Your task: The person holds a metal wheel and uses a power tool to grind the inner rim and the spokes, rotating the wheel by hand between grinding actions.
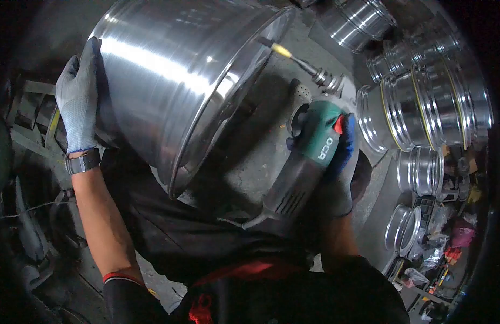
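A large shiny metal wheel rim (153, 65) lies tilted over my lap. My left hand (80, 94), in a light grey glove with dark fingertips, rests against its left edge with the fingers pressed together. In my gloved right hand (339, 173) is a green and black power tool (309, 151) with a red switch. The hand is wrapped round the far side of the tool body, partly hidden by it. A thin shaft with a yellow band (281, 51) extends from the tool, its dark tip near the rim's open right edge.
Several more metal rims (428, 102) are stacked at the right, with another at the top right (358, 21). Smaller rims (402, 229) stand below them. Bags and small items (463, 232) lie at the lower right. A metal frame (34, 116) stands at the left.
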`<state>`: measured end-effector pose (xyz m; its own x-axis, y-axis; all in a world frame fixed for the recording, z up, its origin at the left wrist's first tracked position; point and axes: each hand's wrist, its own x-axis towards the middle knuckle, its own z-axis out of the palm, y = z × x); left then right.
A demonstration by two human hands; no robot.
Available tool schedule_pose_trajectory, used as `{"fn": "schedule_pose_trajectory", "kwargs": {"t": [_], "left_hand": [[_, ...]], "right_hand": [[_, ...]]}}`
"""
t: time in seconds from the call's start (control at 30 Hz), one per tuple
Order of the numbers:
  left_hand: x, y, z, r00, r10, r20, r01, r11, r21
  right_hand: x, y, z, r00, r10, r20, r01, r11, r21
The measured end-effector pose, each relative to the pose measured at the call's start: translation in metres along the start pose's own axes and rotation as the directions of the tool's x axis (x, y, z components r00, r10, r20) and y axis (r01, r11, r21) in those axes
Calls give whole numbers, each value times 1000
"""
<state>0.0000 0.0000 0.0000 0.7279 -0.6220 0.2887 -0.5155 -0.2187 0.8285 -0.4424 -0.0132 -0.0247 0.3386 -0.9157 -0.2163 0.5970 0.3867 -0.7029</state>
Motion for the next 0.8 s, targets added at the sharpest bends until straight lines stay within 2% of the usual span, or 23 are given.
{"fn": "schedule_pose_trajectory", "kwargs": {"t": [0.1, 0.17, 0.27, 0.4, 0.47, 0.5, 0.57, 0.6, 0.67, 0.8], "left_hand": [[8, 6, -1, 999, 9, 32, -12, 997, 81], [13, -9, 2, 966, 204, -159, -176, 968, 177], [-5, 34, 7, 981, 143, -134, -113, 971, 209], [5, 30, 12, 978, 177, -109, -152, 967, 207], [12, 28, 13, 973, 211, -88, -189, 959, 213], [12, 29, 15, 974, 210, -88, -188, 959, 213], [14, 30, 18, 963, 237, -127, -199, 946, 257], [17, 29, 19, 963, 236, -129, -197, 946, 256], [25, 29, 20, 955, 271, -120, -221, 921, 322], [26, 42, 25, 963, 251, -103, -197, 907, 373]], "right_hand": [[3, 2, 11, 999, -52, 5, 53, 998, -26], [-5, 9, 15, 993, -44, -108, 32, 994, -109], [-7, 22, 3, 992, 35, -124, -43, 997, -59], [-11, 33, -7, 990, 35, -136, -52, 991, -127], [-10, 29, -13, 991, 133, -21, -134, 991, -22], [-8, 27, -12, 991, 135, -21, -135, 991, -22], [0, 20, -9, 990, 47, -130, -59, 994, -90], [4, 15, -7, 991, 47, -129, -59, 994, -92], [11, 8, -4, 998, 3, -68, -7, 999, -53], [21, 8, -8, 1000, -23, 5, 23, 999, 31]]}}
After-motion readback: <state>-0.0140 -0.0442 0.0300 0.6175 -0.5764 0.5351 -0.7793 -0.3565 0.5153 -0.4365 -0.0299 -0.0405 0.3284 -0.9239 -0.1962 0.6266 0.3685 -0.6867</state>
